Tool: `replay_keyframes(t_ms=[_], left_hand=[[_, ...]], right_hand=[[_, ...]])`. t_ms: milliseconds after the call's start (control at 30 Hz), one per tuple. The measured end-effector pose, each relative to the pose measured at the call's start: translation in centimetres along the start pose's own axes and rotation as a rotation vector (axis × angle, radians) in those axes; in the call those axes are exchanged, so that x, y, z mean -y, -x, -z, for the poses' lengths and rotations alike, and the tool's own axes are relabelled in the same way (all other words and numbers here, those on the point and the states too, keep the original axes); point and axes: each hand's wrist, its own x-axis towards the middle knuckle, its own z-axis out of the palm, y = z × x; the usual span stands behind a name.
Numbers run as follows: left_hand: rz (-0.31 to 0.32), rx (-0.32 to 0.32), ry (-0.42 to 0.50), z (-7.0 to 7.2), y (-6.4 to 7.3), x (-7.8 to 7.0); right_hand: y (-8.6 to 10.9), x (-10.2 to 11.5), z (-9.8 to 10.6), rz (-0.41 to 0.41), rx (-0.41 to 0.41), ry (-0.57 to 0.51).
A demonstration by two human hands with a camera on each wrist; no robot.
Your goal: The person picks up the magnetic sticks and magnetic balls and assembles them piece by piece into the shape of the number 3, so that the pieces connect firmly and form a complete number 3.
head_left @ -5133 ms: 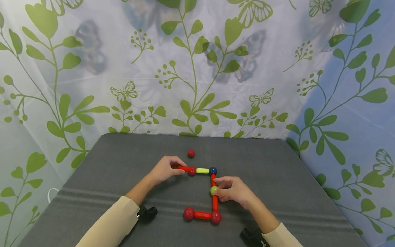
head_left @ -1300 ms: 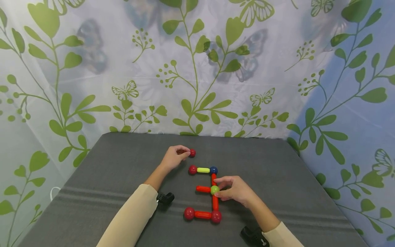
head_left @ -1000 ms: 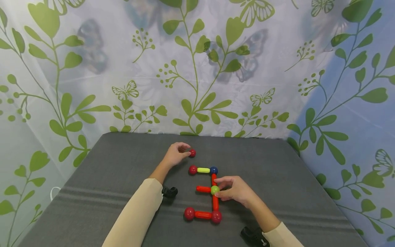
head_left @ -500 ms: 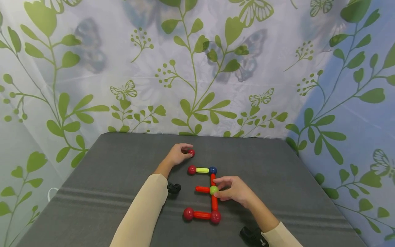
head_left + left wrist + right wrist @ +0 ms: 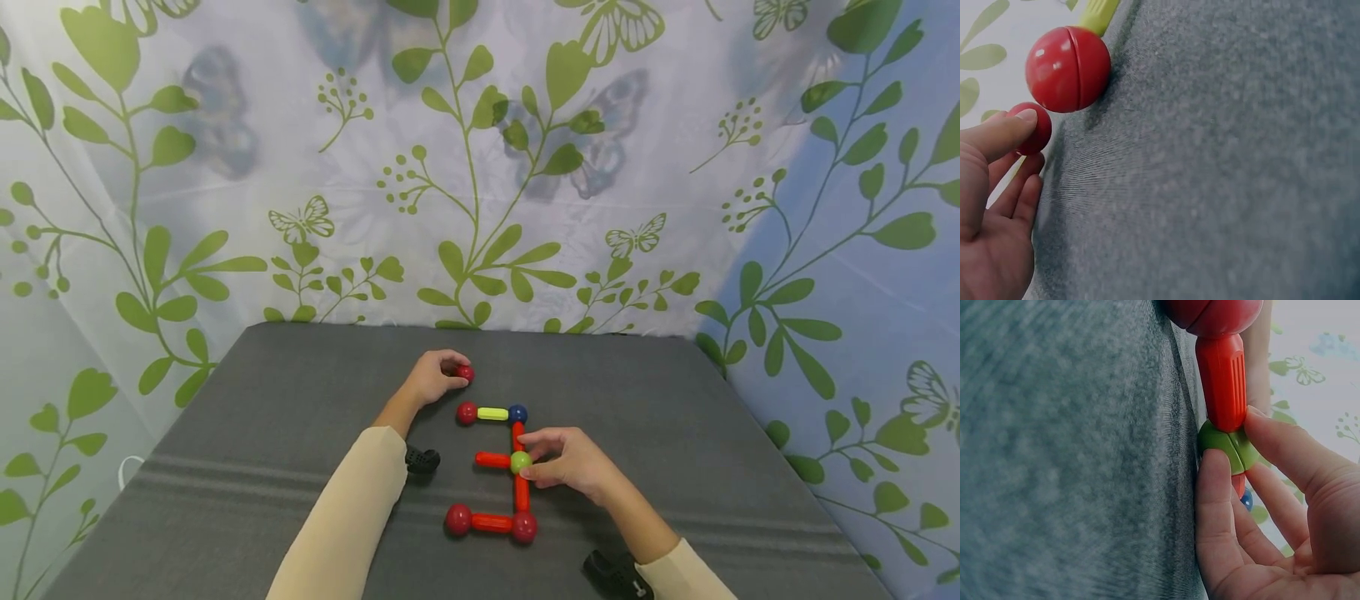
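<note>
At the far middle of the table, my left hand (image 5: 430, 379) pinches a loose red ball (image 5: 467, 373) between thumb and fingers. In the left wrist view, the thumb lies on that ball (image 5: 1040, 132). My right hand (image 5: 573, 465) holds the green ball (image 5: 519, 462) midway along a magnetic rod-and-ball figure. Red rods (image 5: 522, 496) run from it to a blue ball (image 5: 517, 414) and a near red ball (image 5: 524, 527). A short red rod (image 5: 492, 459) points left from the green ball, its outer end free.
A yellow rod (image 5: 492, 413) joins the blue ball to a red ball (image 5: 467, 412) at the top. At the bottom, another red rod (image 5: 492, 523) ends in a red ball (image 5: 458, 520). Grey cloth covers the table (image 5: 675, 417); a leaf-print curtain (image 5: 480, 167) hangs behind.
The red rod that my left hand held by the upper red ball now sticks out from the green ball. My left hand has moved to the loose red ball and gripped it. My right hand stayed.
</note>
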Motion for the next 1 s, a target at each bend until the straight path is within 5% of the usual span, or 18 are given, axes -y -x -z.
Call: replay_keyframes(t_ms=[333,667,1000], left_hand=[[-0.009,0.024,0.092,1.2,1.4,-0.4],[-0.142,0.073,0.079,1.7,4.2,-1.5],[-0.181,0.126,0.094,1.4,7.3,-1.8]], right_hand=[[0.0,0.0,0.0,0.005,0.003,0.003],[-0.1,0.0,0.1,0.004,0.015,0.01],[-0.1,-0.1,0.1,0.011,0.018,0.005]])
